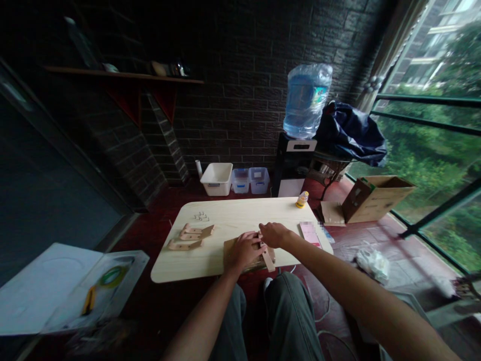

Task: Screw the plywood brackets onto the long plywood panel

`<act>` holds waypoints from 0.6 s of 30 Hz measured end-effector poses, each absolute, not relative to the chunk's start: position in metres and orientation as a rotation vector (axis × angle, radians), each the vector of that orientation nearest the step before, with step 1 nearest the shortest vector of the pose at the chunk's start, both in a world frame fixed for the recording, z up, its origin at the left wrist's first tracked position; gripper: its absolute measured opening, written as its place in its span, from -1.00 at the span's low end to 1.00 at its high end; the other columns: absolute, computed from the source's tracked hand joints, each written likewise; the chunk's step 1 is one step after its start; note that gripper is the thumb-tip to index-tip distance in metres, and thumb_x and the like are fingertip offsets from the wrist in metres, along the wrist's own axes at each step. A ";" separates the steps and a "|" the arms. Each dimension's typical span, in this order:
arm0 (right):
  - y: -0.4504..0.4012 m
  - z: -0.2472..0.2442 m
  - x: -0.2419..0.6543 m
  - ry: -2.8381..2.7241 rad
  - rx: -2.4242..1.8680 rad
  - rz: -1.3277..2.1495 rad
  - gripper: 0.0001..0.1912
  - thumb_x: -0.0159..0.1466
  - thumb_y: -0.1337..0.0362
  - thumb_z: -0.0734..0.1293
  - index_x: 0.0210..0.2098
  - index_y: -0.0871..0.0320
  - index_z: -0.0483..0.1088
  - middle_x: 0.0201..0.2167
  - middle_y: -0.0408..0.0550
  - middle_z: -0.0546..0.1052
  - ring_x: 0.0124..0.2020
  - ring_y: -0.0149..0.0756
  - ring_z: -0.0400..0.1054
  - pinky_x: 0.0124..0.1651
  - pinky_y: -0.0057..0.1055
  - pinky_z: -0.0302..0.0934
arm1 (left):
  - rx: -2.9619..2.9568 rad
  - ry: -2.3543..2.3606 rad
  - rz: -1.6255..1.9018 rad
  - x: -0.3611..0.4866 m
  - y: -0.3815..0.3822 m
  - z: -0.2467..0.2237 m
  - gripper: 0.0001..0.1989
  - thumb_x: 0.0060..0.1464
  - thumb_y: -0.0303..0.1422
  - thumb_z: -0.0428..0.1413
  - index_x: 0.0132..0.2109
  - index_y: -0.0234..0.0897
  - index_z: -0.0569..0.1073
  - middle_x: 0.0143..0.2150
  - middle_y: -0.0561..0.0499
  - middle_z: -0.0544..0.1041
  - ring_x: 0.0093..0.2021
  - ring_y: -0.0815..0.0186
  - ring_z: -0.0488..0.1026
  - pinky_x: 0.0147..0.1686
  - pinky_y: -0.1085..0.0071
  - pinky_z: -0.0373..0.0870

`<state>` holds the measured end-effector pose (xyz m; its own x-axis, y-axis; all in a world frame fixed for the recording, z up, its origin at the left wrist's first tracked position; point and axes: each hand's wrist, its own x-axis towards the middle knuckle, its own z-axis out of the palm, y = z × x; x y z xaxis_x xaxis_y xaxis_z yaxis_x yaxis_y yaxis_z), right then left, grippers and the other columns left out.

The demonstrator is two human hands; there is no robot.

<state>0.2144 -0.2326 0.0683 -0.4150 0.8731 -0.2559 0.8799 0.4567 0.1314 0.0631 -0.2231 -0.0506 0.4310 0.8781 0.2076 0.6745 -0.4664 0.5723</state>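
At the table's near edge, my left hand (246, 249) is closed over a light wooden piece (268, 261), keeping it down on a brown cardboard sheet (230, 253). My right hand (273, 234) is curled in a pinch at the far end of that piece, close to my left fingertips. Whatever sits between the right fingers is too small to make out. To the left lie several similar angled wooden pieces (186, 245) with dark holes. Beyond them are several small bent metal pieces (201, 216).
On the pale table (221, 213) stand a small yellow-and-clear bottle (301, 200) and a pink-and-white sheet (310, 234). Behind are plastic bins (218, 188) and a water dispenser (295, 165). A cardboard box (363, 203) is right; an open white case (112, 281) is left.
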 end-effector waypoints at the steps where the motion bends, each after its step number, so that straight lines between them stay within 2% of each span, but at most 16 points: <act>1: -0.233 0.071 0.216 2.410 1.521 -0.048 -0.64 0.33 0.31 0.27 0.10 0.28 0.32 -0.04 0.27 0.55 -0.07 -0.06 0.52 -0.14 -0.25 0.40 | 2.282 1.320 0.676 0.063 -0.224 -0.049 -0.76 0.10 -0.16 0.23 -0.08 -0.04 0.62 0.15 0.03 0.52 0.22 0.18 0.32 0.28 0.22 0.17; 4: -0.235 0.076 0.219 2.404 1.523 -0.057 -0.62 0.33 0.31 0.28 0.13 0.22 0.31 -0.05 0.20 0.57 -0.07 -0.08 0.52 -0.14 -0.26 0.38 | 2.276 1.317 0.653 0.062 -0.225 -0.047 -0.74 0.10 -0.16 0.23 -0.06 -0.04 0.62 0.15 0.03 0.52 0.22 0.18 0.32 0.28 0.23 0.18; 8: -0.236 0.076 0.221 2.441 1.524 -0.009 -0.75 0.38 0.29 0.23 0.03 0.15 0.39 -0.07 0.17 0.58 -0.08 -0.10 0.53 -0.14 -0.26 0.37 | 2.307 1.306 0.668 0.061 -0.225 -0.048 -0.74 0.11 -0.14 0.22 -0.07 -0.04 0.62 0.16 0.04 0.51 0.22 0.17 0.33 0.27 0.25 0.20; 18: -0.239 0.068 0.224 2.439 1.599 -0.028 -0.65 0.36 0.23 0.25 0.09 0.26 0.33 -0.08 0.25 0.57 -0.10 -0.01 0.52 -0.17 -0.22 0.38 | 2.349 1.284 0.710 0.064 -0.224 -0.052 -0.77 0.12 -0.15 0.21 -0.09 -0.05 0.62 0.15 0.05 0.51 0.21 0.18 0.35 0.25 0.25 0.22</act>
<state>0.2243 -0.2386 0.0679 -0.3812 0.9034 -0.1966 0.9076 0.4061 0.1063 0.0635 -0.2241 -0.0525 0.4577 0.8528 0.2515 0.6666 -0.5163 0.5376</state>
